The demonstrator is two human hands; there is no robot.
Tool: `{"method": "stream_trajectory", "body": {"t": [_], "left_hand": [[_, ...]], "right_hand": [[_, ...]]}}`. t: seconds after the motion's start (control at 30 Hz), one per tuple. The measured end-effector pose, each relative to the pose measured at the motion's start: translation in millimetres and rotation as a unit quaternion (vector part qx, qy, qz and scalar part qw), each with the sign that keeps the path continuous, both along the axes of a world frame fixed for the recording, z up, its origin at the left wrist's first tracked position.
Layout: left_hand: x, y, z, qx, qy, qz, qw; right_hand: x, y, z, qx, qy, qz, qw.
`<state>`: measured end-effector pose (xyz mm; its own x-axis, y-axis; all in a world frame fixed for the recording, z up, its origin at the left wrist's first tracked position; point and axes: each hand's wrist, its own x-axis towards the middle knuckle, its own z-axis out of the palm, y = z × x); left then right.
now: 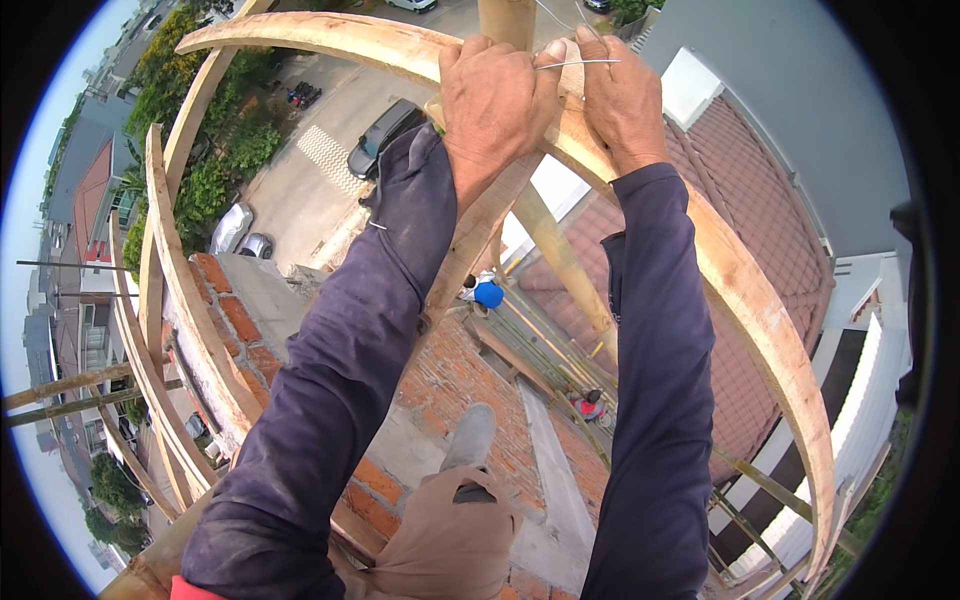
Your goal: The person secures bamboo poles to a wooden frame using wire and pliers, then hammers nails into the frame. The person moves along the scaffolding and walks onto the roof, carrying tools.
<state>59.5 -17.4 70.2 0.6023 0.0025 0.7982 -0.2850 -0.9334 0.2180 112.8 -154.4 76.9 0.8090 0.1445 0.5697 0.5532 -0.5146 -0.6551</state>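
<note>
Both my arms reach to the top of the view, where a thin metal wire (602,61) crosses over a long wooden beam (740,285). My left hand (497,108) is closed, its thumb pressing one part of the wire just above the beam. Just to its right, my right hand (625,105) is also closed, pinching the wire near a loose loop. A round wooden pole (507,22) stands behind the hands. Below the left wrist, a slanting timber (487,225) meets the beam. Fingers hide much of the joint.
Far below lie a brick wall (455,375), a tiled roof (735,240) and a street with a dark car (385,135). A person in a blue helmet (488,294) and another in red (590,404) are beneath me. Upright timbers (185,290) stand at left. My shoe (470,437) is on the masonry.
</note>
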Motion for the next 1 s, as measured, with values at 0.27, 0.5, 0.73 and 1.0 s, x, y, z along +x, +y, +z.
{"method": "stream_trajectory", "body": {"t": [0.27,0.5,0.73,1.0], "left_hand": [[24.7,9.5,-1.5,-0.254,0.186,-0.113,0.942],[28.7,2.0,0.1,-0.15,0.14,-0.045,0.978],[26.0,3.6,-0.7,-0.141,0.152,-0.034,0.978],[24.1,9.3,-3.3,-0.086,0.174,-0.061,0.979]], "right_hand": [[10.5,-14.5,-2.4,0.152,0.14,0.016,0.978],[-6.6,-6.9,-2.0,0.11,0.106,-0.027,0.988],[-24.0,-12.3,10.2,0.107,0.101,-0.076,0.986],[-40.5,-7.6,8.2,0.028,0.143,-0.011,0.989]]}}
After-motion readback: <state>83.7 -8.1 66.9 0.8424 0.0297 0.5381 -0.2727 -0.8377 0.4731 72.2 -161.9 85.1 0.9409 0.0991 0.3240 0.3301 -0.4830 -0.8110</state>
